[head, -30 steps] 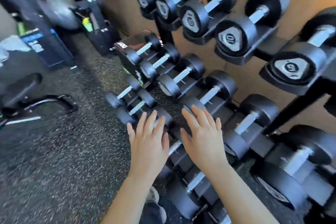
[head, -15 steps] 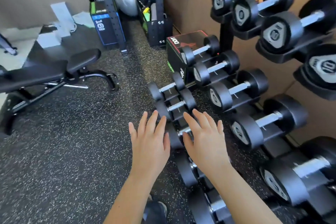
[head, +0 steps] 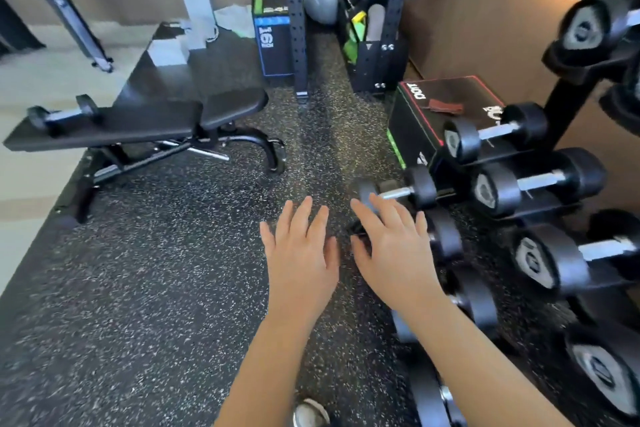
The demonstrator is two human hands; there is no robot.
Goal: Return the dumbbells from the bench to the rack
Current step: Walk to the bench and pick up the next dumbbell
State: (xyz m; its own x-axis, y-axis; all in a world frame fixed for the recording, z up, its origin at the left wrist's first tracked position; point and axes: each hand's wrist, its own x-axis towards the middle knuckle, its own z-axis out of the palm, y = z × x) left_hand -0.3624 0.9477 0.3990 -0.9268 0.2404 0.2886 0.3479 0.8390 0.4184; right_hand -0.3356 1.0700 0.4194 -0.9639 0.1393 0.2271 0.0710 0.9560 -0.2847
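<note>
Both your left hand [head: 300, 255] and right hand [head: 394, 251] are hanging spread and empty; you're probably heading for the dumbbell [head: 64, 113] on the bench [head: 145, 121], so be gripping its handle centrally

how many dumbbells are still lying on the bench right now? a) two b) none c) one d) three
c, since a single small dumbbell lies on the far end of the bench, while both the left hand and the right hand are open and empty, spread out by the rack.
</note>
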